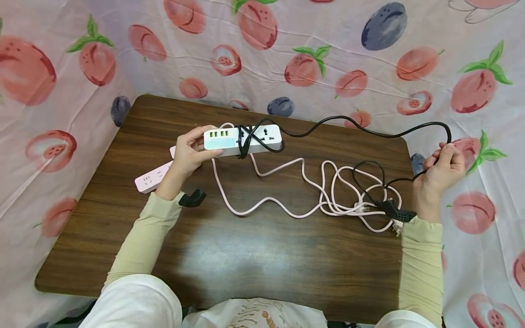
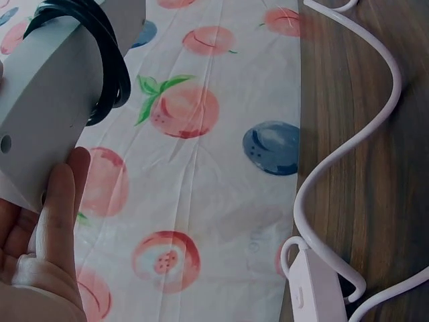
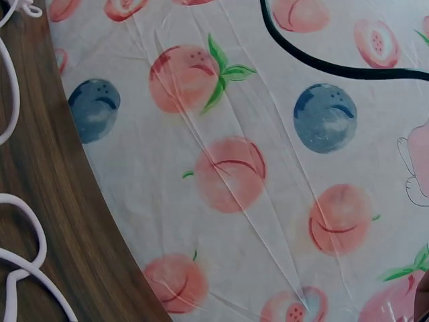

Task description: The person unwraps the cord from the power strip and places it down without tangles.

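In the head view my left hand (image 1: 189, 148) grips one end of a white power strip (image 1: 225, 145), thumb in front and fingers behind. Four-sided and long, the strip is lifted off the table, with USB ports and sockets facing me. Black cord (image 1: 246, 145) wraps round its middle in crossed loops. From there the cord runs right in a slack line to my right hand (image 1: 445, 166), which pinches it beyond the table's right edge. Past that hand the cord's tail loops down near the right wrist. The left wrist view shows the white strip's underside (image 2: 50, 100) and my fingers (image 2: 60, 208).
Pink power strips (image 1: 152, 177) lie at the left of the brown table (image 1: 246, 255), partly behind my left hand. Their pink cords (image 1: 268, 199) trail right into a loose tangle with plugs near my right forearm. A fruit-print cloth (image 1: 262, 68) hangs along the back and sides.
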The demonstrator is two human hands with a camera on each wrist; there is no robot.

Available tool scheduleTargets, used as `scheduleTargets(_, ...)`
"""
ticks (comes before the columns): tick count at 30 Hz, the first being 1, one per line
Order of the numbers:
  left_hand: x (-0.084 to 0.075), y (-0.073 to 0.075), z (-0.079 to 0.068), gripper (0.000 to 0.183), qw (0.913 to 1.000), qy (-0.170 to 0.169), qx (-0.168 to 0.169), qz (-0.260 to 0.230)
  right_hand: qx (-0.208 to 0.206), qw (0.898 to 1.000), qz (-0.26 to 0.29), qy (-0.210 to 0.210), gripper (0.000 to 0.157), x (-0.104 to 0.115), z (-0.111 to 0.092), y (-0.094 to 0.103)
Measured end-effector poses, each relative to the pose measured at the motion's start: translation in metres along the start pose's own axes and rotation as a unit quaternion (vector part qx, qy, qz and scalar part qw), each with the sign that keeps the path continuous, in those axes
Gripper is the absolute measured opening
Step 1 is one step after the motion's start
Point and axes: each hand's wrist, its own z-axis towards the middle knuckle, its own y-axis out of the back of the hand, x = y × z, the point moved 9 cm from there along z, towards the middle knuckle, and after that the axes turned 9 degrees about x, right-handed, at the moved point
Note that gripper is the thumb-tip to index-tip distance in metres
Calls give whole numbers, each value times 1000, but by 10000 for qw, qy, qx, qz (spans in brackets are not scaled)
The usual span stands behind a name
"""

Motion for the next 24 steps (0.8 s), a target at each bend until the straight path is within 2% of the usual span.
scheduleTargets(6,1,6,-1,51,9999,57,-159,-9,-300,9995,64,-34,23,11,4,17)
scheduleTargets(10,0,13,-2,49,9992,36,-410,-24,-291,9996,-37,-40,21,16,5,26)
scheduleTargets(14,-4,19,0,48,9981,-146,-588,-70,-81,9991,-424,50,18,19,6,32)
scheduleTargets(18,-8,26,1,47,9968,-315,-736,-43,-100,9968,-781,128,18,23,7,42)
scheduleTargets(22,-10,33,0,46,9952,-330,-906,-161,-160,9931,-1138,247,17,28,7,55)
scheduleTargets(24,-10,36,0,46,9945,-319,-974,-231,-43,9910,-1317,218,17,28,6,57)
